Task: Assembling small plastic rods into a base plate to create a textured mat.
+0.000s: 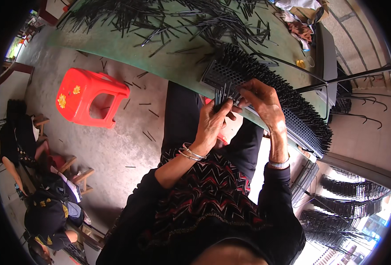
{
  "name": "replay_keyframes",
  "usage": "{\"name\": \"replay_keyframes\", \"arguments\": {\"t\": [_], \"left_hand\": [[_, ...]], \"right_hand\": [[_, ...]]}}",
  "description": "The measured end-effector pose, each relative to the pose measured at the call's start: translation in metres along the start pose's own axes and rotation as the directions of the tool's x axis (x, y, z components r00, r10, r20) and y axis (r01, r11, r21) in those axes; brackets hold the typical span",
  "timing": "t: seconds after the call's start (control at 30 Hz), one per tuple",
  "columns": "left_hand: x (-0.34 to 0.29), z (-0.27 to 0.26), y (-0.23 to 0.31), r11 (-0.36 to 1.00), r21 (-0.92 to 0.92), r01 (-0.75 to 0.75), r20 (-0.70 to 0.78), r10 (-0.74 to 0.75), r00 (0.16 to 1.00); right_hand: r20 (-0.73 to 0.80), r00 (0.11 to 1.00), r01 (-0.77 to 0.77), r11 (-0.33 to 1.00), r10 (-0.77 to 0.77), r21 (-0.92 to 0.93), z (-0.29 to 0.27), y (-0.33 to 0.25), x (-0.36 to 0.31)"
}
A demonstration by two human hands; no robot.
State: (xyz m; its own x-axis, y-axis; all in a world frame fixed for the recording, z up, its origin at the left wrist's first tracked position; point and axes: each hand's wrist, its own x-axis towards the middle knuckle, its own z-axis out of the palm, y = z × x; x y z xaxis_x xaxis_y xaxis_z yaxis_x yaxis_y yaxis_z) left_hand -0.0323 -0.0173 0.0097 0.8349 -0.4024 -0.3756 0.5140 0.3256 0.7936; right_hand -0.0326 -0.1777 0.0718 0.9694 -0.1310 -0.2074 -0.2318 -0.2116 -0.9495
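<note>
You hold a small bundle of thin black sticks (222, 94) upright in your left hand (212, 123), fingers curled and pressed together around it, just in front of the near end of the black rack (266, 95) lying on the green table (129, 44). Your right hand (261, 99) sits at the rack's edge, fingertips pinched together at the top of the bundle, seemingly on one stick.

The bundle looks loosely gripped, so pulling one stick could drag others out and drop them to the floor (116, 145), where several already lie near the red stool (89, 98). The rack overhangs the table edge and could tip if you press hard.

Your hands hide the rack's holes, and I cannot tell exactly which stick the right fingertips hold. People sitting at the left are cut off by the rim.
</note>
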Motion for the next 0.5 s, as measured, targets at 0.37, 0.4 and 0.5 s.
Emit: {"name": "replay_keyframes", "arguments": {"t": [0.37, 0.4, 0.5], "left_hand": [[0.007, -0.003, 0.004, 0.980, -0.145, 0.138, -0.019, -0.142, 0.990], [0.006, -0.001, 0.002, 0.980, -0.145, 0.140, -0.017, -0.144, 0.989], [0.005, -0.004, -0.005, 0.962, -0.233, 0.141, 0.039, -0.136, 0.990]], "right_hand": [[-0.470, 0.802, 0.193, 0.905, -0.368, -0.378, -0.011, -0.008, 0.006], [-0.481, 0.779, 0.185, 0.880, -0.403, -0.438, -0.008, -0.007, 0.009], [-0.464, 0.752, 0.193, 0.829, -0.468, -0.524, -0.004, 0.000, 0.018]]}}
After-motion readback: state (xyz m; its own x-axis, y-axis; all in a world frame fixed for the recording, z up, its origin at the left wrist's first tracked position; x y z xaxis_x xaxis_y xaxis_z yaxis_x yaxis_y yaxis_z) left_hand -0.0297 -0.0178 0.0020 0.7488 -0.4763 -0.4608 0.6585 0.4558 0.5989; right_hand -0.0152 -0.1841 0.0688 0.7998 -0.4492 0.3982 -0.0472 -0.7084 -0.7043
